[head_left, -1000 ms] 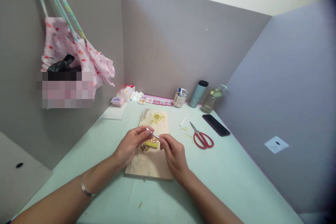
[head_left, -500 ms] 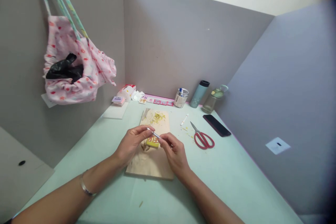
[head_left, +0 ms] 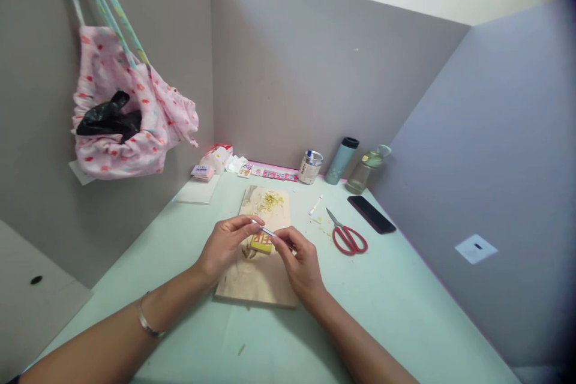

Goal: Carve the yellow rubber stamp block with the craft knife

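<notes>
Between my hands is a slim pen-like tool, white and silvery. My left hand pinches its left end with thumb and fingertips. The other end sits in the closed fingers of my right hand. Both hands hover over a wooden board. Just below the tool, a yellow block with red characters lies on the board, partly hidden by my fingers. Yellow-green shavings are heaped at the board's far end.
Red-handled scissors, a white pen-like stick and a phone lie on the right. Behind stand a jar, a blue tumbler and a green-lidded bottle. A pink cloth bag hangs left.
Both hands keep nearly the same pose around the pen-like tool. The view has shifted very slightly; nothing else visibly differs.
</notes>
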`<state>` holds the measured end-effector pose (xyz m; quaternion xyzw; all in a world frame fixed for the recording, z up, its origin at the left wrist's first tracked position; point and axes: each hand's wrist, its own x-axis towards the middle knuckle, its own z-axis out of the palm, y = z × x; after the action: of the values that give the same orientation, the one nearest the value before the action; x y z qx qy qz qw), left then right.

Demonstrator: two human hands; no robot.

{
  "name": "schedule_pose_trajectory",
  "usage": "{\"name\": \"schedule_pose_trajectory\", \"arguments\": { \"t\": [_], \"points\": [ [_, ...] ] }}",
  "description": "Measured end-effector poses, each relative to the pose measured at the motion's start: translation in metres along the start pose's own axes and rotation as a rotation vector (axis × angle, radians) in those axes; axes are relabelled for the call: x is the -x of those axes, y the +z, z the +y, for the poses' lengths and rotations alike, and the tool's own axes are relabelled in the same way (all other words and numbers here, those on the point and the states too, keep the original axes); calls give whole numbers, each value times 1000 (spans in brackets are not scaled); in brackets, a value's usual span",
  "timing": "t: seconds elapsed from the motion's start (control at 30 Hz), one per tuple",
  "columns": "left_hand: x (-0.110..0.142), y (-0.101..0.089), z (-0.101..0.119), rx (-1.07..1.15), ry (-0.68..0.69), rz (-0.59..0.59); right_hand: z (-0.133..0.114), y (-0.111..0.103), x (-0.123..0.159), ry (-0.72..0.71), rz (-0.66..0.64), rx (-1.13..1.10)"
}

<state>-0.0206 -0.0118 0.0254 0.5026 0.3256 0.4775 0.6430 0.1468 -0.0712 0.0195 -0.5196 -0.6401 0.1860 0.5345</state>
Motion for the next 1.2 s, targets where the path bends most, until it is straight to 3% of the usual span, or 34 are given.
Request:
{"name": "schedule_pose_trajectory", "arguments": {
  "t": [0.37,0.6,0.7,1.2],
  "points": [
    [0,-1,-5,28,-2,-12,-4,1,3,54,44,-51],
    [1,1,-1,75,-11,-80,-13,-3,-3,179,-192,-208],
    [1,1,-2,77,-7,-86,-15,-3,-4,197,-224,-240],
    [0,1,-3,101,-27,-75,-8,5,-1,267,-88,-322]
  ]
}}
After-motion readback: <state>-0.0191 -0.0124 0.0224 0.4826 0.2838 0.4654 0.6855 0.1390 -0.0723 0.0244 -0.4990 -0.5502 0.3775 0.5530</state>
